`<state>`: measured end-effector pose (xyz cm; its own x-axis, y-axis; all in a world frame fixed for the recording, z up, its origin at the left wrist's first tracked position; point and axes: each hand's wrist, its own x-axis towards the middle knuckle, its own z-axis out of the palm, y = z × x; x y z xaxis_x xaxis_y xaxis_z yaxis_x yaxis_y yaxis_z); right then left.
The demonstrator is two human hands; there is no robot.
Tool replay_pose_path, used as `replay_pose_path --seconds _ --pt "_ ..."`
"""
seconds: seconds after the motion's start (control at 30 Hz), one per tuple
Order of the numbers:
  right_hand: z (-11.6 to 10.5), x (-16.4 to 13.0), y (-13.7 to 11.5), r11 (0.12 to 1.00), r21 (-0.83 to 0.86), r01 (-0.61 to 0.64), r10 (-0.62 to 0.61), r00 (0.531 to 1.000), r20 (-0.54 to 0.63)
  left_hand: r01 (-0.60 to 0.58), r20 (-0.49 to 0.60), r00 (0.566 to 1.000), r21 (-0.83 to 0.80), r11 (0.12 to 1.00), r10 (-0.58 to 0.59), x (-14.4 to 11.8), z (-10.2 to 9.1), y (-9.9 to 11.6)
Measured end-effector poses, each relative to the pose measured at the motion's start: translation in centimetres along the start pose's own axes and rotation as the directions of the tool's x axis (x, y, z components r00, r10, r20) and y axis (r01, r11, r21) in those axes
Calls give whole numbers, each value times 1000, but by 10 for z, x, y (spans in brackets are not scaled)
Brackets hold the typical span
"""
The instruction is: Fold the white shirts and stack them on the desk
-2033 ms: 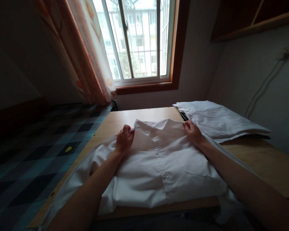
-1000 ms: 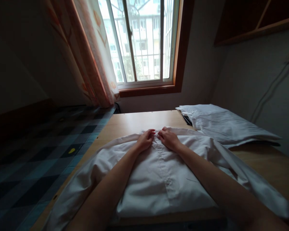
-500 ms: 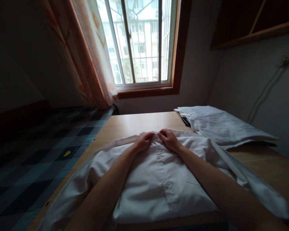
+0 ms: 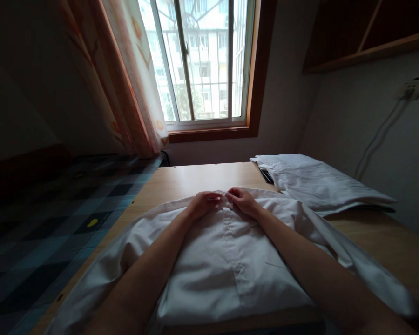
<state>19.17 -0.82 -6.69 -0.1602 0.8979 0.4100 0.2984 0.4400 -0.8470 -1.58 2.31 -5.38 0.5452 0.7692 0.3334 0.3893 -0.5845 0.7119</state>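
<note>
Head view: left hand (image 4: 203, 204) and right hand (image 4: 243, 200) newly together.
Work, I judge, centres on the white cloth shirt (image 4: 202, 279) on the pale wooden table (image 4: 192, 174): right fingers pinch its neck, left curl loosely, hold unclear.

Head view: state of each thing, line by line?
White shirt: spread front up, placket closed lower down
Left hand: curled at shirt's neck, grip unclear
Right hand: curled there too, grip unclear
White cloth: folded, flat
Curtain: drawn aside, left
Window: open or shut unclear
</note>
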Motion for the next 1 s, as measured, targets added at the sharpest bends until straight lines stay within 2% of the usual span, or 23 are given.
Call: replay_pose_path --seconds 0.27,0.53,0.63,0.83,0.93,1.0 --pt "-8 -1 0 984 163 -71 45 987 156 -123 32 992 142 982 119 -4 -1 14" --pt "-6 -2 1 974 192 -116 82 981 178 -122 -12 991 348 930 135 -4 5 17" --pt "-5 -2 -1 984 144 -104 80 983 168 -120 -21 990 410 904 141 -5 6 18" --pt "-7 -3 -12 990 -120 72 -51 984 169 -118 -18 987 582 804 158 -9 2 24" --pt "-6 -3 -9 996 -83 39 -30 994 103 -97 -8 991 649 755 134 -11 -3 27" --pt "-6 -2 -3 996 64 -58 57 998 7 -90 -6 992 676 731 129 -13 -6 29"
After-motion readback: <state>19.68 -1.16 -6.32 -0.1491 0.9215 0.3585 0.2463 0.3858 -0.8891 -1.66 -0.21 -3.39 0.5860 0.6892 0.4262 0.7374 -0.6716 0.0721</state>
